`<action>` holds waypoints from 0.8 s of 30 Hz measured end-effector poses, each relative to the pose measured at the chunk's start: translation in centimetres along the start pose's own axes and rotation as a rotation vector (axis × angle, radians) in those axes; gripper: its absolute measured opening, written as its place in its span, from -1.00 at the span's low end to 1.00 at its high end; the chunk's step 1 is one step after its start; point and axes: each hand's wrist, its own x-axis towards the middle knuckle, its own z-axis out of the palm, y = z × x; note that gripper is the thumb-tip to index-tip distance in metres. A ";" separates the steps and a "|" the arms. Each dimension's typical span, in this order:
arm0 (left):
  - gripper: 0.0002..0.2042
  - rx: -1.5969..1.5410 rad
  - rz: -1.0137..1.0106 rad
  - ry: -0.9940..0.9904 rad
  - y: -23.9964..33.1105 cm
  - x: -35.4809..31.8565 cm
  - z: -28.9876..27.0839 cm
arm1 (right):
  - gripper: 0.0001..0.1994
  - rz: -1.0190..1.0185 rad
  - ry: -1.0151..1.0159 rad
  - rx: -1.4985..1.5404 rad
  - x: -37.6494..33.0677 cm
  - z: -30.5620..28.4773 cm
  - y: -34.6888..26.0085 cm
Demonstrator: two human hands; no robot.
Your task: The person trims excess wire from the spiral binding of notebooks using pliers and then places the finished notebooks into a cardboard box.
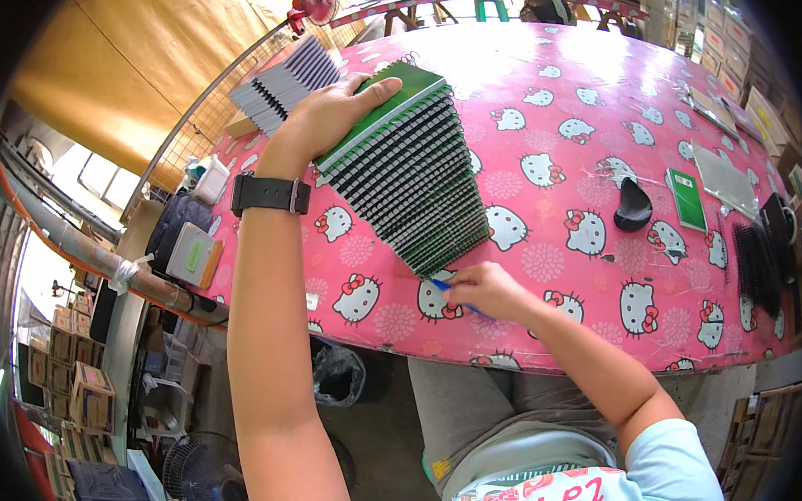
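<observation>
One notebook stack (406,173) under left hand (326,118).

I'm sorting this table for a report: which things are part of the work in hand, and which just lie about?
In hand:
- left hand pressing the fanned notebook stack
- right hand pinching a blue pen at its foot

Lying about:
- single green notebook
- black pouch
- second stack

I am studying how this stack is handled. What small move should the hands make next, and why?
Probably the right hand should bring its blue pen against the lowest notebook of the fanned stack of green notebooks. The pen tip is already at that bottom edge, and the left hand presses flat on the top, so the stack looks steady.
</observation>
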 end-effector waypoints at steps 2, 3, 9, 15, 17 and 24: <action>-0.15 -0.009 0.009 -0.012 0.4 0.3 -0.2 | -0.71 0.159 -0.084 0.325 0.5 -0.8 0.4; -0.16 -0.020 0.025 -0.014 0.4 0.2 0.0 | -0.71 0.236 -0.126 0.489 1.0 -1.1 0.9; -0.16 0.007 0.013 0.022 -0.1 0.3 0.0 | -0.54 -0.327 0.359 -0.580 -1.7 2.3 0.9; -0.18 0.032 0.041 0.033 0.3 0.2 -0.1 | -0.55 -0.431 0.397 -0.647 -0.8 2.5 2.1; -0.18 0.004 0.045 0.018 0.1 0.2 0.0 | -0.60 -0.439 0.362 -0.587 -0.6 2.5 2.2; -0.16 0.058 0.035 0.045 0.6 0.0 0.0 | -0.71 0.262 -0.211 0.445 1.8 -2.2 -0.5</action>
